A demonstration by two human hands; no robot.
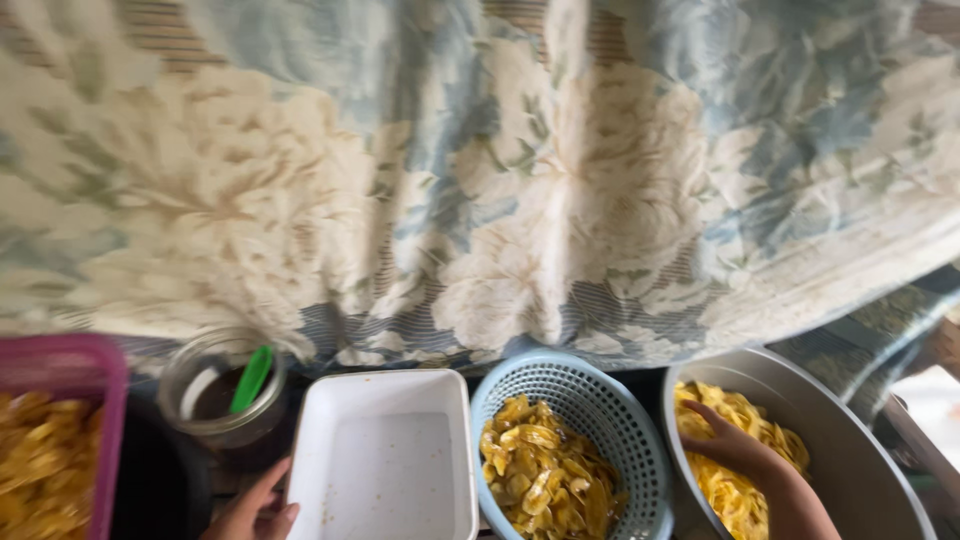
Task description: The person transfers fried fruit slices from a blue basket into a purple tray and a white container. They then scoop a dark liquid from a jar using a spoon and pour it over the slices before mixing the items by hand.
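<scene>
So the right hand (735,445) was down inside the big metal bowl (860,450) on the far right, fingers (700,412) spread out flat and loose over the pale yellow chips (745,500) piled in there. It was resting on top of the heap, touching the slices, and I honestly couldn't tell if it had actually picked any up, since nothing looked pinched between the fingertips. The forearm came up from the bottom edge of the frame.

The left hand (255,510) was at the bottom, only partly in the shot, with its fingers (268,485) curled lightly against the lower left corner of a white square tray (330,470). It looked like touching or a loose grip on the rim, can't say which. The tray had nothing in it.

Between the tray and the metal bowl sat a round blue plastic basket (590,395) with a slotted wall, holding darker, golden-brown fried chips (545,480). It was just beside the tray on one side and touching or nearly touching the bowl on the other.

Left of the tray there was a glass jar (215,400) with something dark inside and a green spoon handle (252,378) sticking out. Further left, a pink tub (95,380) with more golden chips, cut off by the frame edge.

Behind everything hung a big floral cloth (480,170), cream flowers on blue-grey, draping down right behind the containers.
</scene>
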